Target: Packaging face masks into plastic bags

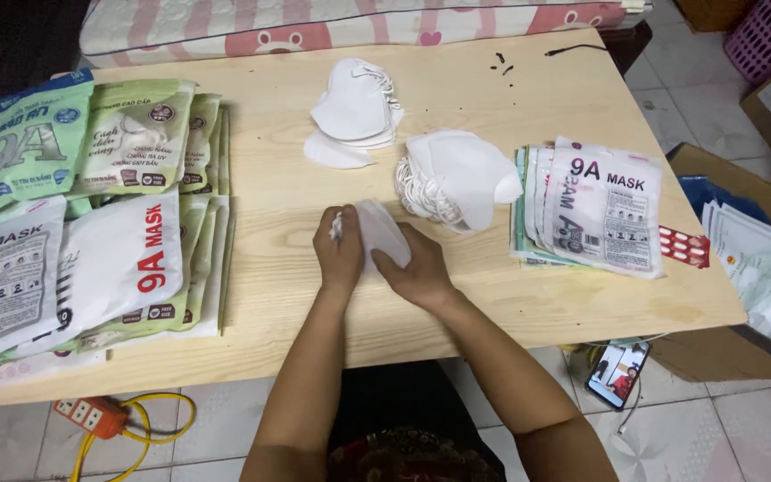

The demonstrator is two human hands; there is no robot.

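Nearest me, below the bench edge, an orange power strip [89,414] with a yellow cord lies on the floor tiles at my left, and a phone [617,374] with a lit screen sits on the floor at my right. Above them my forearms reach onto the wooden bench [314,330], where both hands meet over one white mask [380,230] lying near the middle. My left hand [339,250] has its fingers curled and pinching the mask's left edge by the ear loop; my right hand [417,268] presses its fingers together flat on the lower right part. I judge the mask very light, soft and easily creased, so the folded edge or the loops are the best places to hold it. Left of my hands lies a fanned heap of flat pouches [91,223], white with red lettering in front, pale green behind. To the right is a smaller stack of white pouches [595,210] with dark print, a red blister strip [684,246] just beside it. Beyond my hands sit two piles of loose white masks, one close [457,178], one farther back [354,112]. A black cable end [573,49] lies at the far edge, before a pink striped mattress [314,27].
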